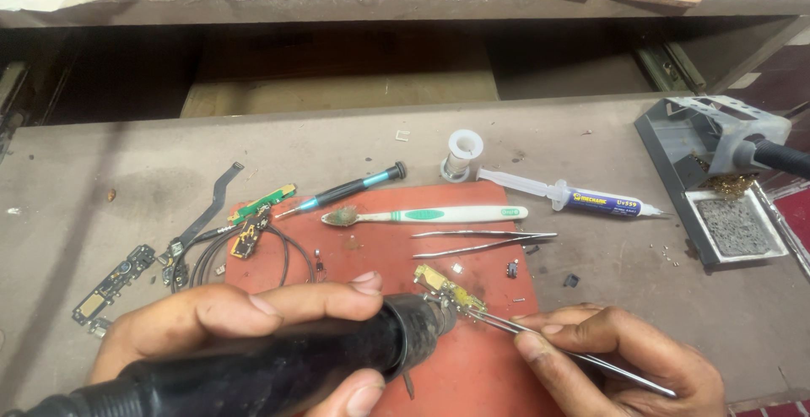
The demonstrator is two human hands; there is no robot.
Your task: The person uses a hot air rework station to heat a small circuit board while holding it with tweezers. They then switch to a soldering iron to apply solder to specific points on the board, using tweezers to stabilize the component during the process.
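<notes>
left hand (228, 324) was wrapped around a fat black hot air handpiece (278, 366), fingers (312, 295) closed over the top and thumb underneath, with the metal nozzle end sitting right at a small yellow-green circuit board (447, 289). right hand (624, 358) had its fingers pinched shut on a pair of thin metal tweezers (540, 337), and the tips reached in to the same little board, looked like they were touching or gripping its edge but it was too small to say for sure. the board lay on a red work mat (481, 366) in the middle of the desk (84, 164), just ahead of both hands. further back on the mat there was a green and white toothbrush (430, 213) with grubby bristles, a second set of tweezers (485, 242) lying loose beside it, and a teal-handled screwdriver (346, 189) half on the mat's edge. off to the left sat a pile of phone parts, flex cables and small boards (211, 240). behind the mat was a syringe of flux (582, 197) next to a white spool (464, 154), and at the far right a grey soldering iron stand (717, 181) with brass wool and a sponge tray.
</notes>
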